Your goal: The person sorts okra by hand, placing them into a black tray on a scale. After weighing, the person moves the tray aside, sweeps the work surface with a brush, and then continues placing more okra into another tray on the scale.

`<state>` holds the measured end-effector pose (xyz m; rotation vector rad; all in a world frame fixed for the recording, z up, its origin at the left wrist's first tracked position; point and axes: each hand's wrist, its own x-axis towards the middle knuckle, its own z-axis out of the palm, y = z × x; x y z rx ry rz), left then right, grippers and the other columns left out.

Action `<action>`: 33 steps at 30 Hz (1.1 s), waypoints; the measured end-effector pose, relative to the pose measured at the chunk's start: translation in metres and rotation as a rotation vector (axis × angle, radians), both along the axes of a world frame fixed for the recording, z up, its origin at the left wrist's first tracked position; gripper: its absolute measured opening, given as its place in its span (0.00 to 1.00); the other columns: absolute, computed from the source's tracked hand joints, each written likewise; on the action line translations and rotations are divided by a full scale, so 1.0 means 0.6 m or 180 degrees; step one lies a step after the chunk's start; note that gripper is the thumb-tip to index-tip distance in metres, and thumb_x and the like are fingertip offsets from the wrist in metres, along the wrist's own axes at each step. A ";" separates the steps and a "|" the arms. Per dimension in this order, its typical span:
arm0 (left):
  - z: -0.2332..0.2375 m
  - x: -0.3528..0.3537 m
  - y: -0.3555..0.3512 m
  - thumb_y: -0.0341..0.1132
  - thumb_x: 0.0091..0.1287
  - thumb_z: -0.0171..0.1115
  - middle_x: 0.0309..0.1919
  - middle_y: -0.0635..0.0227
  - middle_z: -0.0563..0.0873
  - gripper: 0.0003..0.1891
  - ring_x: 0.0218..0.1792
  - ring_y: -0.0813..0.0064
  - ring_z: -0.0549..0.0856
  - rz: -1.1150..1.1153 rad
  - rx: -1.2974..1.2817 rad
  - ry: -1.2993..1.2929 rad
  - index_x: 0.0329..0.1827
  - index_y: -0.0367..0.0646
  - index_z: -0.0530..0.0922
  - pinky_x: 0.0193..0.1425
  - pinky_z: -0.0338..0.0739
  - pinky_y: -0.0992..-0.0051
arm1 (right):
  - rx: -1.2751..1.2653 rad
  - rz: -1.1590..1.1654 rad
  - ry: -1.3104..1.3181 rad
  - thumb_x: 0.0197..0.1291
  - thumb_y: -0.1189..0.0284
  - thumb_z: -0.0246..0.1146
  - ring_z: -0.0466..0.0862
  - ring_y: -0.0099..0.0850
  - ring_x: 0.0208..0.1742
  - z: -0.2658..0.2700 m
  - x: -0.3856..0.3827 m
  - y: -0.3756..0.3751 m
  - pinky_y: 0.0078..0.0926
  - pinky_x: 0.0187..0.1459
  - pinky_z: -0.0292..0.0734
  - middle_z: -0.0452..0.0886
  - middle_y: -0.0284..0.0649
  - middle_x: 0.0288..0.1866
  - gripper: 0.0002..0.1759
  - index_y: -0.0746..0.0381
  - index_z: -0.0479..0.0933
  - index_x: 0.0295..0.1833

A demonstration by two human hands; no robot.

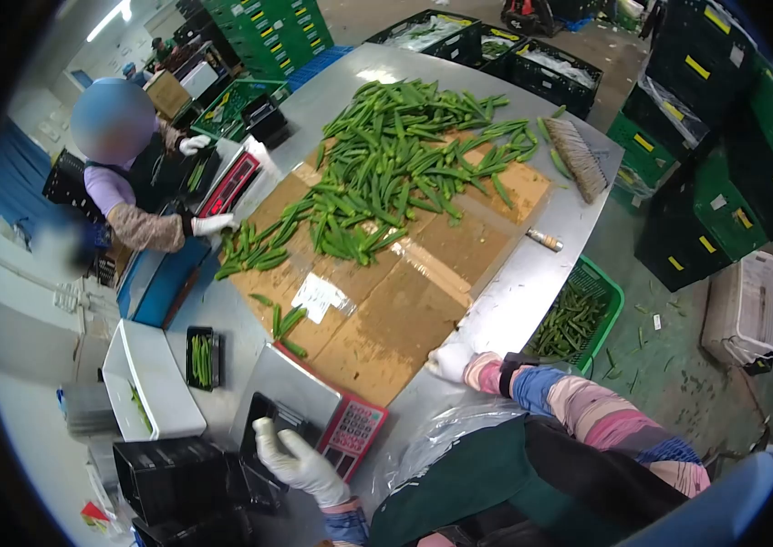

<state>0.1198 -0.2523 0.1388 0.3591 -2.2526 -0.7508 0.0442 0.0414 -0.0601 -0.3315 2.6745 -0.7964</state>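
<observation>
My left hand (300,463), in a white glove, has its fingers apart over the near edge of a black tray (288,417). That tray sits on a red-and-silver weighing scale (356,428). My right hand (448,362), also gloved, is closed and rests at the table's edge by the cardboard (404,333); whatever may be inside it is hidden. Farther back, a large heap of green okra (395,173) covers the cardboard. A few loose okra pods (289,326) lie near the scale, beside a white paper label (318,297).
Across the table a co-worker (145,182) handles okra beside another red scale (233,182). A brush (576,159) and a knife (545,240) lie at the right. A green basket of okra (619,305) stands below. At left are a white bin (172,392) and stacked black trays (172,479).
</observation>
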 end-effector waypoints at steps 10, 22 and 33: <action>-0.163 -0.117 0.271 0.36 0.67 0.71 0.70 0.49 0.76 0.34 0.71 0.52 0.73 -0.2113 0.0431 -0.1950 0.74 0.33 0.70 0.78 0.65 0.60 | -0.1738 -0.1424 0.0053 0.64 0.64 0.64 0.90 0.35 0.41 0.059 -0.171 0.301 0.33 0.48 0.84 0.90 0.41 0.38 0.12 0.60 0.88 0.42; -0.207 -0.144 0.300 0.60 0.60 0.73 0.80 0.33 0.52 0.60 0.80 0.32 0.52 -0.1218 -0.0731 -0.3252 0.84 0.35 0.46 0.82 0.50 0.45 | 0.1525 -0.3123 0.1034 0.58 0.65 0.71 0.83 0.47 0.56 0.017 -0.431 0.738 0.44 0.58 0.80 0.82 0.48 0.56 0.27 0.60 0.80 0.63; -0.174 -0.188 0.345 0.68 0.55 0.72 0.82 0.33 0.43 0.69 0.82 0.33 0.43 -0.0860 -0.0543 -0.4089 0.84 0.32 0.39 0.84 0.40 0.44 | -0.1874 -0.1272 0.0579 0.64 0.63 0.72 0.82 0.26 0.49 0.173 -0.578 0.570 0.25 0.53 0.78 0.84 0.40 0.56 0.29 0.59 0.77 0.69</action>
